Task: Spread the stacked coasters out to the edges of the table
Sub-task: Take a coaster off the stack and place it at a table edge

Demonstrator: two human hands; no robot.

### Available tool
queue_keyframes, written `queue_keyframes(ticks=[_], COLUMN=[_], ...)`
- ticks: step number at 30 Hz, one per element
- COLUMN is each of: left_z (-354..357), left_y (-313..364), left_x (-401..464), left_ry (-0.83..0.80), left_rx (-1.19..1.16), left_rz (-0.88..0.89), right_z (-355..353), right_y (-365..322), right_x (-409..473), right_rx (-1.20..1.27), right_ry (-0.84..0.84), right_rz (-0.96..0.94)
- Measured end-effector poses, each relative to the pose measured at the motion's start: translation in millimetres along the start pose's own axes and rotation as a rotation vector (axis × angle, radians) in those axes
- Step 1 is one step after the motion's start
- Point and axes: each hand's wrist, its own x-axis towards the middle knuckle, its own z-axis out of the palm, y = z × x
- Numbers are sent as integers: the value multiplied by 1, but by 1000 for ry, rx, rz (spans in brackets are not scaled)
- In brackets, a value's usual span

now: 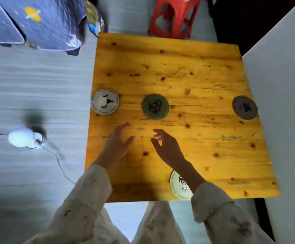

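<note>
One head-worn wide-angle camera looks steeply down from above the near edge of the square yellow wooden table point(187, 71), close enough that the tabletop fills mid-frame, floor visible around it.

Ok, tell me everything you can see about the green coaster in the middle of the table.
The green coaster is a round, flat disc with a darker rim and a dark teapot-like drawing with pale dots. Its material is unclear. It lies flat on the wooden table, left of centre, away from every edge. Nothing touches it; both hands hover nearer the camera.
</note>
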Motion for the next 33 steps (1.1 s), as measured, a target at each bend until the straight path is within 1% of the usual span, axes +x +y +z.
queue_keyframes(ticks=[4, 8, 11, 14, 17, 23, 33], left_z=[-90, -177, -223, -250, -265, -290, -350], left_y=[-67, -115, -135, -145, -145, -121, -50], left_x=[-7, -15, -6, 14, 42, 118, 278], left_ry=[-61, -30, -8, -12, -49, -147, -240], left_rx=[85, 128, 152, 151, 164, 205, 279], left_rz=[66, 87, 90, 99, 123, 246, 353], right_z=[67, 124, 144, 149, 148, 131, 62], right_y=[-73, -147, -188, -212, -225, -244, -294], right_x=[3, 9, 25, 47, 70, 125, 256], right_rx=[17, 54, 57, 55, 58, 94, 198], right_ry=[48, 13, 33, 76, 119, 213, 310], right_rz=[23, 38, 3, -12, 6, 105, 159])
